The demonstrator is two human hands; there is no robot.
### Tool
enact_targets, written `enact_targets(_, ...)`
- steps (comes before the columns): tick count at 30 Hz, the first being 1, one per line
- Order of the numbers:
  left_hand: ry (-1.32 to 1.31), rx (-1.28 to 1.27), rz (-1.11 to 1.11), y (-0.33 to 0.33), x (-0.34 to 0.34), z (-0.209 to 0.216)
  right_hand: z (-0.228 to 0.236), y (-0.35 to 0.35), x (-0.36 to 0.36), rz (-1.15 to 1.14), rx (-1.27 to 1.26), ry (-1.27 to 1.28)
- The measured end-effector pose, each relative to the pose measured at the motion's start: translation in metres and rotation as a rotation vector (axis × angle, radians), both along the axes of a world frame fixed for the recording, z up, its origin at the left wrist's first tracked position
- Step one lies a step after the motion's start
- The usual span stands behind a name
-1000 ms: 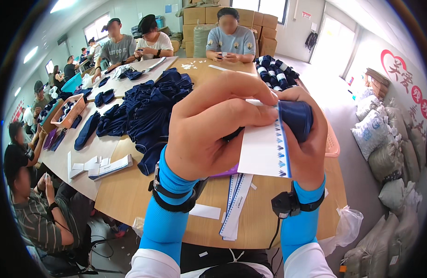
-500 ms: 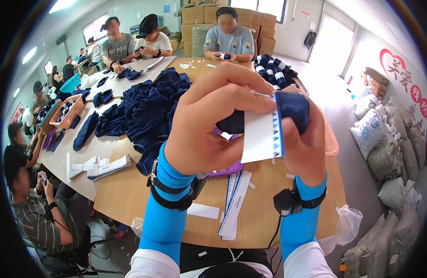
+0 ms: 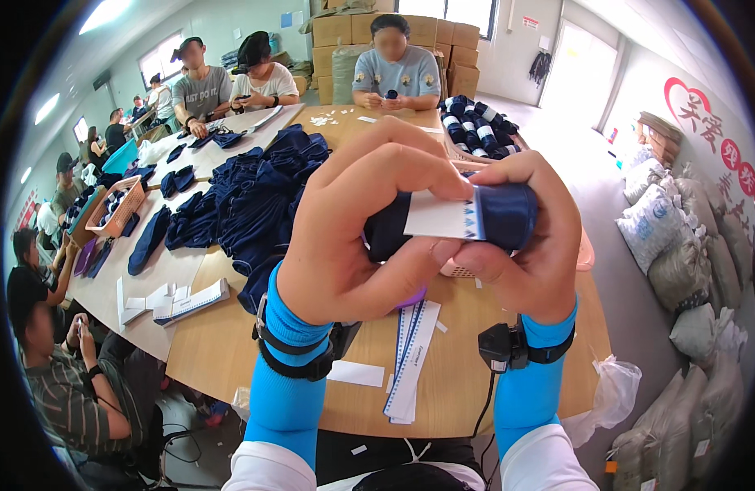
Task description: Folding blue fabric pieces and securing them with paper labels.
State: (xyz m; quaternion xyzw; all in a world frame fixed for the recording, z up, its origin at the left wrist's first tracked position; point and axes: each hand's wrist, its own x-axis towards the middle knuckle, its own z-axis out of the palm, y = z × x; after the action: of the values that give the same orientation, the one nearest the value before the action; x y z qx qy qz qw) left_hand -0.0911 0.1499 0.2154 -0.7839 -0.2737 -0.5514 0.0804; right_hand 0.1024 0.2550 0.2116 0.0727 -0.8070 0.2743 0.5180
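Note:
In front of me, above the table, both hands hold a tightly rolled navy cloth (image 3: 508,214) sideways. A white paper band with a blue patterned edge (image 3: 436,218) wraps around its middle. My left hand (image 3: 332,233) is closed around the left end, its fingertips on the band's top and its thumb at the lower edge. My right hand (image 3: 545,237) grips the right end, with its thumb against the underside near the left thumb. The band's back side is hidden.
A heap of navy cloth (image 3: 259,184) lies to the left. Loose paper strips (image 3: 414,356) and a strip stack (image 3: 193,301) lie on the table (image 3: 255,385). Banded rolls (image 3: 476,131) fill a basket behind my hands. Co-workers sit around; sacks (image 3: 680,270) line the right.
The paper strip's free end hung down in front of the roll; now it is folded around beneath it. My left thumb has come up to the band's lower edge, close to the right thumb.

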Motion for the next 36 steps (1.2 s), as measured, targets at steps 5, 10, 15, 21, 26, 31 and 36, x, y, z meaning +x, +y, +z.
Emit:
enact_targets(5,0.052,0.12,0.02,0.0,0.004,0.005,-0.001,-0.014,0.006,0.054,-0.321,-0.032)
enact_targets(10,-0.004,0.101,0.004,-0.003,0.011,0.003,-0.004,-0.007,0.008,-0.009,-0.25,-0.051)
enact_targets(15,0.014,0.1,0.038,-0.011,0.01,0.009,-0.002,-0.011,0.003,-0.001,-0.019,-0.021)
enact_targets(21,0.008,0.124,-0.016,-0.009,0.013,0.007,0.0,-0.011,0.007,0.052,-0.031,-0.047)
enact_targets(26,0.007,0.126,-0.047,-0.01,0.014,0.008,0.005,-0.012,0.01,0.022,0.1,-0.021)
enact_targets(31,0.06,0.145,-0.002,-0.015,0.01,0.01,0.003,-0.018,0.007,0.013,0.058,-0.023)
enact_targets(36,0.031,0.157,-0.01,-0.016,0.014,0.01,0.003,-0.019,0.008,0.003,0.066,-0.014)
